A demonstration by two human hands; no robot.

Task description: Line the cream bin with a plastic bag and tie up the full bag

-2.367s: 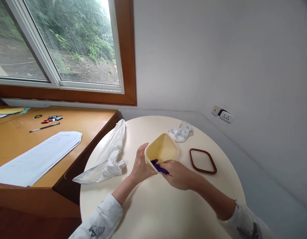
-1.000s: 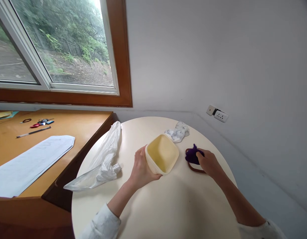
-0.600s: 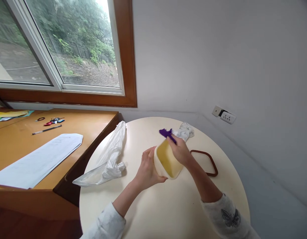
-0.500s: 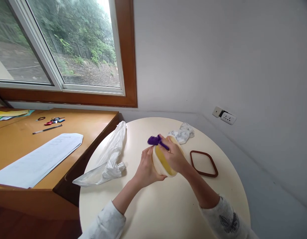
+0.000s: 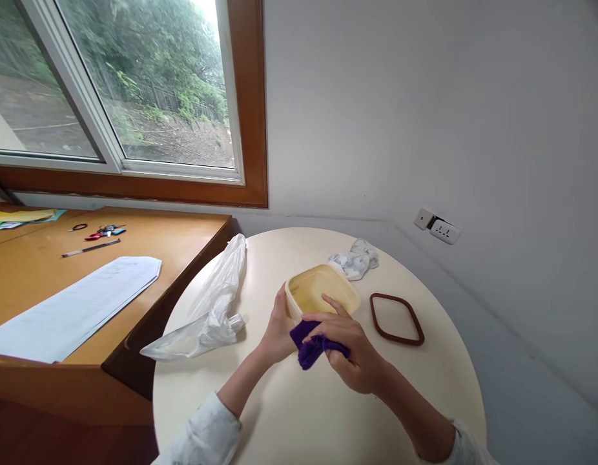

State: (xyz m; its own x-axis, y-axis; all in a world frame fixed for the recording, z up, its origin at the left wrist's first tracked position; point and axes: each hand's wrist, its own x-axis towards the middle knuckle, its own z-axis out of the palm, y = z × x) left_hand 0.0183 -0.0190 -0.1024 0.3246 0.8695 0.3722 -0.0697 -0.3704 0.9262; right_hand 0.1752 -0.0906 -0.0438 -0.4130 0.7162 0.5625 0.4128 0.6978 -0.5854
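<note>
A pale yellow plastic container (image 5: 323, 284), tilted so its hollow inside shows, is held above the round table. My left hand (image 5: 279, 332) grips its left side, the fingertips partly hidden behind the wall. Against the near side of the container, my right hand (image 5: 350, 349) is closed on a crumpled purple cloth (image 5: 309, 345), its index finger reaching over the rim. To the right lies a brown rounded-square ring (image 5: 397, 319), flat on the table.
The round cream table (image 5: 299, 413) carries a clear plastic bag (image 5: 216, 310) at left and a crumpled white bag (image 5: 356, 259) at back. On the wooden desk (image 5: 183, 229) are papers (image 5: 81, 310), a pen (image 5: 90, 248) and keys (image 5: 108, 231). A wall socket (image 5: 445, 230) is at right.
My right hand has moved the purple cloth from the container's far rim to its near side. The container has turned, and more of its inside faces me.
</note>
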